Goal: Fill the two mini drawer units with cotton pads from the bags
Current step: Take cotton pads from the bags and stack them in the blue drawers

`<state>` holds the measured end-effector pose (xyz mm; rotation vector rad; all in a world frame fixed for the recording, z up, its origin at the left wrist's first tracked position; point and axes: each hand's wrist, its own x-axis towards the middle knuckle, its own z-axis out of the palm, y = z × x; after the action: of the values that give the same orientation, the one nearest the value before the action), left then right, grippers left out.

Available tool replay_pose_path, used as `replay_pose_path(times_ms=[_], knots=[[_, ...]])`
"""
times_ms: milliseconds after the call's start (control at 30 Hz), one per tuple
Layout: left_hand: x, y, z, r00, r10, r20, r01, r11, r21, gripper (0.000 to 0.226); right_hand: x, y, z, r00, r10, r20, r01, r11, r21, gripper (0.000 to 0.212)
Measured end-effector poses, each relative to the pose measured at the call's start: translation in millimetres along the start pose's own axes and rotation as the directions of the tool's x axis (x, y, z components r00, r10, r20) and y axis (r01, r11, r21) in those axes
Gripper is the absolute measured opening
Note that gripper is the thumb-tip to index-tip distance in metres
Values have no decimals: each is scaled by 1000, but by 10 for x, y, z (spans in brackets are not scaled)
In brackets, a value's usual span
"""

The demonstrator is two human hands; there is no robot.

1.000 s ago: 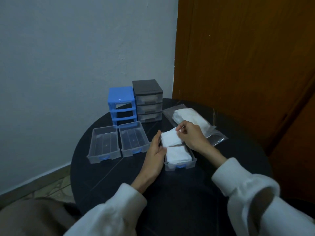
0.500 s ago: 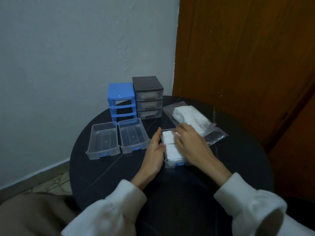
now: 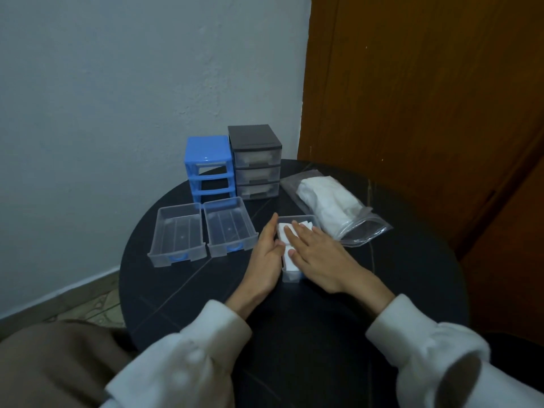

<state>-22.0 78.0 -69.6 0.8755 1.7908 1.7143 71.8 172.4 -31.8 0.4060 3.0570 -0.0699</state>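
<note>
Cotton pads (image 3: 290, 254) fill a clear drawer (image 3: 309, 219) mid-bench (image 3: 323, 328); right hand (image 3: 319, 257) presses them flat-fingered, left hand (image 3: 266, 259) rests straight against its side. Bag (image 3: 332, 206) just right; 2 empty drawers (image 3: 203, 231) left, before blue unit (image 3: 209, 169) and grey unit (image 3: 255, 161)

A clear drawer (image 3: 291, 275) packed with white cotton pads (image 3: 284, 231) is set between a bag of pads (image 3: 329, 207) and two empty drawers (image 3: 200, 231); behind, a blue unit (image 3: 207, 166) is seen drawerless beside a grey unit (image 3: 254, 160)
</note>
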Motion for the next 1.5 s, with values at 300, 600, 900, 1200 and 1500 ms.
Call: replay_pose_path(times_ms=[300, 600, 900, 1200, 1500], knots=[[-20, 36, 7, 1000, 2, -15, -2, 1000, 24, 56, -33, -8, -47, 999, 23, -37, -18, 991, 130, 53], [-70, 247, 44, 996, 86, -19, -82, 986, 145, 50, -158, 106, -393, 935, 207, -289, -3, 818, 576, 33], [6, 576, 463, 942, 299, 152, -335, 815, 473, 45, -689, 719, -476, 886, 373, -275, -122, 761, 638, 23], [154, 485, 779, 924, 361, 129, -358, 694, 624, 41, -527, 798, -38, 823, 502, -265, -193, 687, 701, 22], [213, 442, 704, 912, 386, 142, -390, 702, 596, 12, -276, 654, 39, 793, 489, -363, -88, 682, 726, 15]])
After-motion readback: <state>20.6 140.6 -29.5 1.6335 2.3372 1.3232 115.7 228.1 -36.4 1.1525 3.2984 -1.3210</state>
